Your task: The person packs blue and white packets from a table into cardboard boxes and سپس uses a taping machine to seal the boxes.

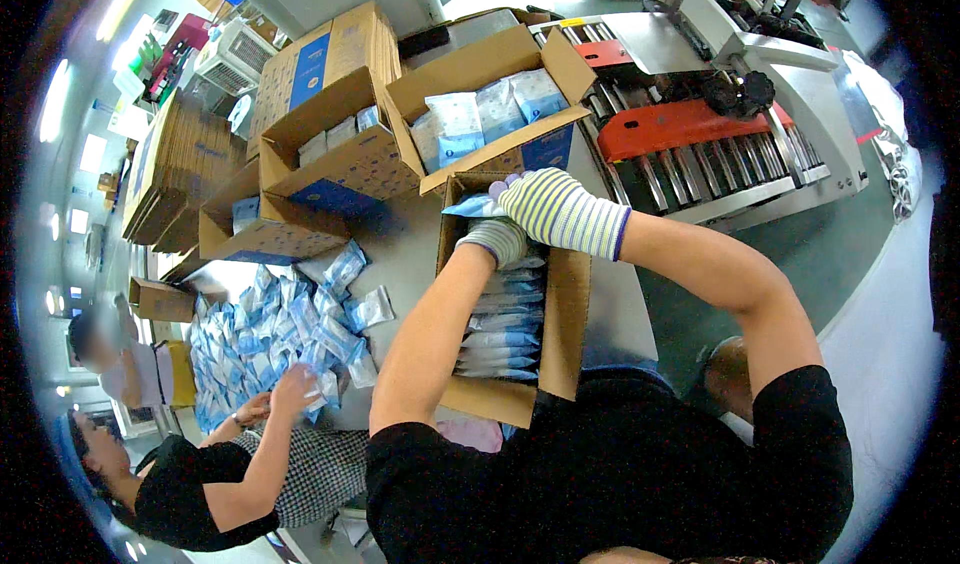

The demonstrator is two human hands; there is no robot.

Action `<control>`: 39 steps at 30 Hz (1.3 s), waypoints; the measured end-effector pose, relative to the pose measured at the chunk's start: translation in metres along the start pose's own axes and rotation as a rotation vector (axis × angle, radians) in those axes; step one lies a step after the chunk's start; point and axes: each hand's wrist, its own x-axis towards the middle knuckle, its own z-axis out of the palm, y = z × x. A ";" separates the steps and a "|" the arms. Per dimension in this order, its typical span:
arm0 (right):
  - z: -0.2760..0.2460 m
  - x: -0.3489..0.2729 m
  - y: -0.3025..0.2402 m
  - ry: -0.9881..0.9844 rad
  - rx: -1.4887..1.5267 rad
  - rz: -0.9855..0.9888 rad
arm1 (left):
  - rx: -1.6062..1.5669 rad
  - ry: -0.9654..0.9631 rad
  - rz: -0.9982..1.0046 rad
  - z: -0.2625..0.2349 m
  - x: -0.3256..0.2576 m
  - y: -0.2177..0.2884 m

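An open cardboard carton (565, 314) stands before me, with a row of blue-and-white soft packets (500, 339) on edge inside it. Striped knit gloves cover both my hands. My left hand (497, 241) reaches down into the carton's far part, its fingers mostly hidden behind the right hand and packets. Over the far end, my right hand (560, 209) has its fingers bent and pressed together against one blue-and-white packet (472, 207), which lies tilted on top. Part of that packet is covered by the gloves.
Filled open cartons (470, 169) stand beyond mine. A heap of loose packets (270, 334) covers the table at left, where a co-worker's hand (293, 389) handles some. Stacked flat cartons (180, 164) stand further left. At right is a roller machine with a red guide (670, 134).
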 end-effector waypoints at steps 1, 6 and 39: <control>0.005 0.005 -0.006 0.004 0.010 -0.015 | 0.071 -0.004 0.075 0.028 -0.004 -0.015; 0.060 0.013 -0.003 -0.134 -0.177 0.015 | -0.131 -0.184 0.110 -0.015 -0.038 0.004; 0.026 0.126 0.184 0.057 -0.072 0.136 | -0.221 0.438 -0.328 -0.095 0.094 -0.156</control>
